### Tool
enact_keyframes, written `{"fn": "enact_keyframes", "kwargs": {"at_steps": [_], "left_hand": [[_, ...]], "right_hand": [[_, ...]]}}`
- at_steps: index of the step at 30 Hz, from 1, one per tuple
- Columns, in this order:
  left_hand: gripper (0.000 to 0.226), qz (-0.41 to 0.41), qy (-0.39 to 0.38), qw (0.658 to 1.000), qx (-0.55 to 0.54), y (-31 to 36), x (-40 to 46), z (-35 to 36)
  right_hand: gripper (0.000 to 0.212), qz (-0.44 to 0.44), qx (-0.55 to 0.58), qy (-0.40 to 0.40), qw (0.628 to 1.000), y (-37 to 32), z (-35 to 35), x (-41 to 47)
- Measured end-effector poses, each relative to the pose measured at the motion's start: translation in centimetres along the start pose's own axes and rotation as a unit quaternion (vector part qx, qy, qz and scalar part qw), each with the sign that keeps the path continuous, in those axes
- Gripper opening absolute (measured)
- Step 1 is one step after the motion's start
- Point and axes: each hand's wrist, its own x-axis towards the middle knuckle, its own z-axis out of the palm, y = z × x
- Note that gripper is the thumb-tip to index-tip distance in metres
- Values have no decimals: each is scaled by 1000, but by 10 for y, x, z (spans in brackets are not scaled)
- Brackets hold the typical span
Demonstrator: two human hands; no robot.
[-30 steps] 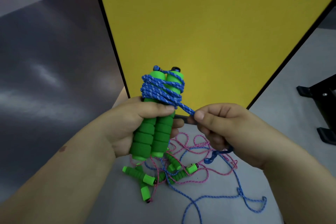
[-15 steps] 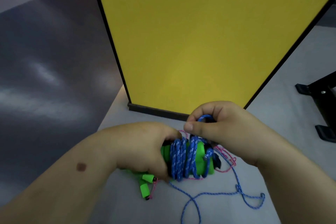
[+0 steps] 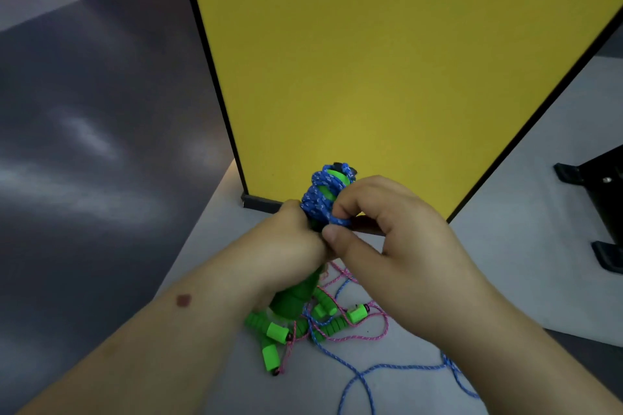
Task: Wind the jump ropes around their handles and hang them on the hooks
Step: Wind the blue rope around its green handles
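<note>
Loose blue rope (image 3: 387, 369) trails across the grey floor (image 3: 505, 280) nearest the camera. Just past it, spare green handles (image 3: 273, 344) tangled with pink rope (image 3: 371, 335). Above those, left hand (image 3: 286, 246) grip wrapped round the paired green handles (image 3: 296, 296), held upright. Right hand (image 3: 397, 239) grip pinches the blue rope coil (image 3: 318, 200) wound at the handles' top, thumb and fingers curled on a strand. Yellow panel (image 3: 387, 61) stands behind.
</note>
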Motion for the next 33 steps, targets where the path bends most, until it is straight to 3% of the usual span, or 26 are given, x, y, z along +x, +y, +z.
{"fn": "enact_keyframes", "kwargs": {"at_steps": [2,6,8,11,13,16,20,23,26,29,33], "left_hand": [[77,-3,-80,988,-128,-1,0,-6],[47,0,-170,947,-273,7,-6,-15],[47,4,-123,955,-270,10,-5,-12],[82,15,48,988,-149,7,-1,-4],[85,7,95,982,-162,9,0,-2],[77,-17,48,966,-253,14,-4,-5],[83,4,-103,928,-359,13,-8,-17],[58,30,-84,914,-395,15,-7,-14],[12,28,-32,898,-438,18,-4,-6],[41,7,-50,878,-476,18,-3,-12],[24,-13,-73,840,-537,19,-2,-18]], "right_hand": [[11,-10,30,2,999,4,-4,1],[18,-18,66,41,997,10,-14,4],[22,-27,66,39,997,11,-14,5],[18,-9,109,28,994,14,-10,5],[16,8,142,18,990,16,-9,4],[16,15,160,8,987,17,-9,4],[22,36,182,23,982,15,-13,5],[23,30,154,15,987,13,-15,2],[26,11,118,-43,992,4,-8,-4],[33,-16,68,-55,996,4,-1,-5],[22,-24,55,28,998,12,-3,0]]}}
